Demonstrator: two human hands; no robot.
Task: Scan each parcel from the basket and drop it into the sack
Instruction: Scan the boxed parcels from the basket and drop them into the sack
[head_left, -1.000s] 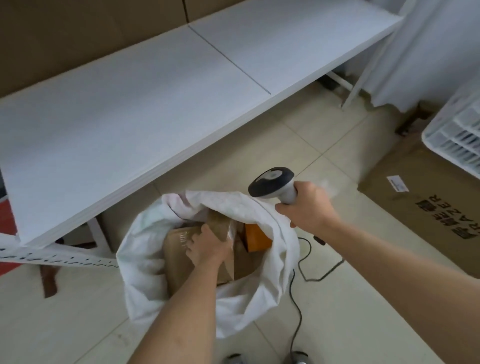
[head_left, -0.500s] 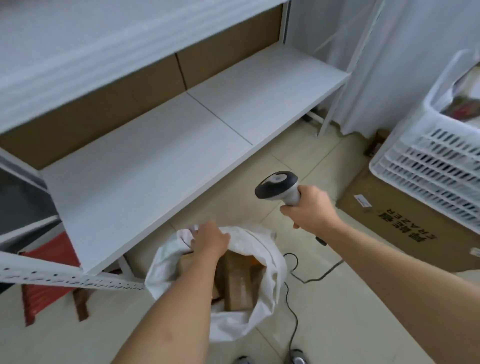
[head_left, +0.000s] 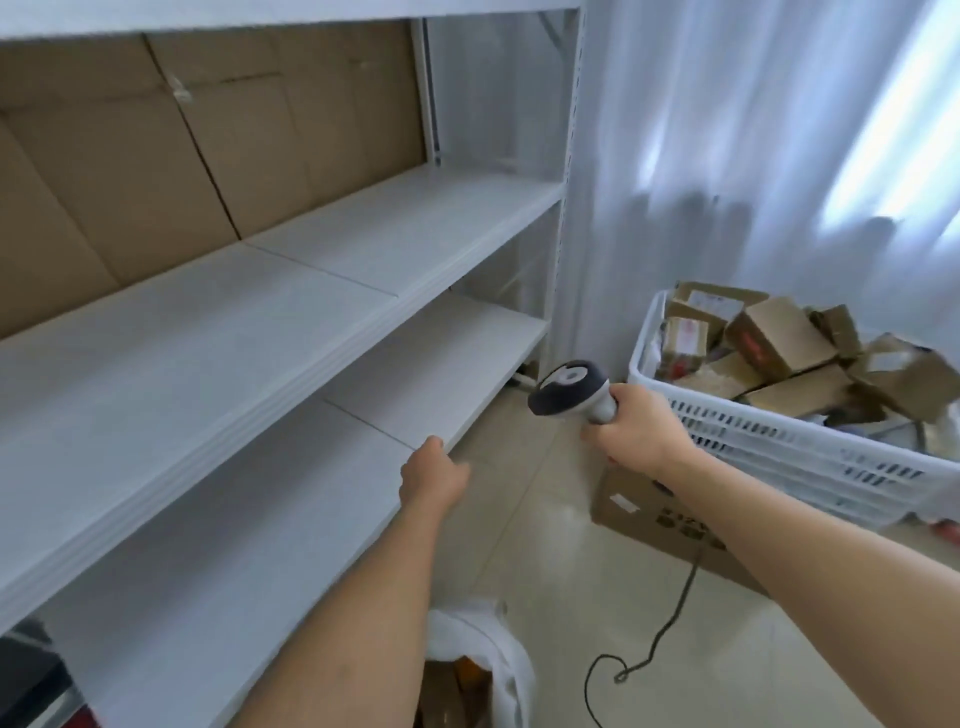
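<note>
My right hand (head_left: 636, 431) grips the handle of a grey and black barcode scanner (head_left: 569, 388), held in the air just left of the white plastic basket (head_left: 769, 441). The basket is heaped with several brown cardboard parcels (head_left: 774, 338). My left hand (head_left: 434, 475) is raised in front of the lower shelf edge with loosely curled fingers and holds nothing. The white sack (head_left: 498, 660) stands at the bottom of the view below my left forearm, with brown parcels showing in its mouth.
White shelving (head_left: 260, 332) with cardboard backing fills the left side. A flat brown carton (head_left: 654, 525) lies on the tiled floor under the basket. The scanner's black cable (head_left: 670, 623) trails across the floor. White curtains (head_left: 727, 156) hang behind.
My left hand has come up out of the sack without a parcel. The view has swung up and right, so the basket now shows and the sack has dropped to the bottom edge.
</note>
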